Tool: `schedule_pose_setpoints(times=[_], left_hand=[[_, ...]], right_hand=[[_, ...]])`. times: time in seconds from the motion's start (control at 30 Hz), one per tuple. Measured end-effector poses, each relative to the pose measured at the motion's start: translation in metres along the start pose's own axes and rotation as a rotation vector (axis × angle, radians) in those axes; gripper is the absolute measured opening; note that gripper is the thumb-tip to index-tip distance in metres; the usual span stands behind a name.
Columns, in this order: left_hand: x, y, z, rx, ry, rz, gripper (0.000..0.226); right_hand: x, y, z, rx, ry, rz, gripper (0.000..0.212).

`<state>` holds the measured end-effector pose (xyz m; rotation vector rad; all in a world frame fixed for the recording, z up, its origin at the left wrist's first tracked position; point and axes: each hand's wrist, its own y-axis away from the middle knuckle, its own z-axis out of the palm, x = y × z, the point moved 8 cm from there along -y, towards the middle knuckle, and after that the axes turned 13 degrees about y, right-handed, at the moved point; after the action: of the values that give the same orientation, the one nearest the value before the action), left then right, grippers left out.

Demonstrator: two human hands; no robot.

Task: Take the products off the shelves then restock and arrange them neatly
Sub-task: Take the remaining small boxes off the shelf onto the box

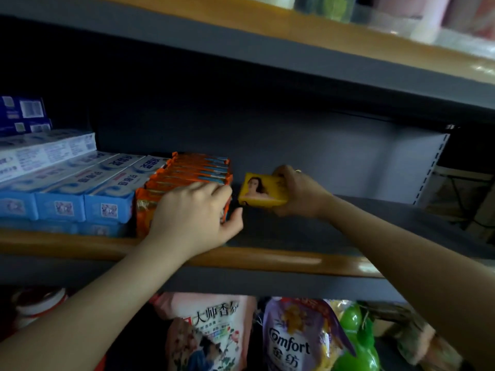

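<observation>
Head view: middle shelf with wooden front edge, seen from slightly below.
Left hand: fingers curled over the front packs of the orange soap row, thumb at the row's right side.
Right hand: grasped a yellow soap box, held just right of the orange row, low over the shelf.
Blue toothpaste boxes: stacked left of the orange row, touching it.
Lower shelf: a purple Comfort pouch stood below.

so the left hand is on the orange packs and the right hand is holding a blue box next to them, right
Not quite. In the head view the left hand does rest on the orange packs, but the right hand holds a yellow soap bar, not a blue box. The blue boxes sit left of the orange packs.
</observation>
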<state>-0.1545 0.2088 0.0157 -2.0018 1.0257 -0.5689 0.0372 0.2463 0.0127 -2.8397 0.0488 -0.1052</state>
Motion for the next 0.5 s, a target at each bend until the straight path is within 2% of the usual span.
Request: schedule_pose_setpoints(times=[0.13, 0.23, 0.3, 0.37, 0.4, 0.5], left_hand=[[0.005, 0.001, -0.006, 0.071, 0.052, 0.085, 0.041], [0.019, 0.008, -0.026, 0.202, 0.164, 0.173, 0.045], [0.029, 0.018, -0.041, 0.239, 0.491, 0.089, 0.045], [0.040, 0.032, -0.039, 0.160, 0.901, -0.088, 0.036], [0.045, 0.039, -0.034, 0.115, 1.020, -0.174, 0.030], [0.050, 0.060, -0.023, 0.102, 1.152, -0.334, 0.030]], right_hand=[[-0.013, 0.074, -0.050, 0.359, -0.143, -0.032, 0.080], [-0.028, 0.123, -0.063, 0.519, -0.247, -0.040, 0.081], [-0.036, 0.147, -0.058, 0.536, -0.330, -0.043, 0.082], [-0.045, 0.166, -0.047, 0.532, -0.389, -0.076, 0.082], [-0.050, 0.173, -0.040, 0.521, -0.406, -0.093, 0.081], [-0.056, 0.187, -0.018, 0.477, -0.478, -0.089, 0.083]])
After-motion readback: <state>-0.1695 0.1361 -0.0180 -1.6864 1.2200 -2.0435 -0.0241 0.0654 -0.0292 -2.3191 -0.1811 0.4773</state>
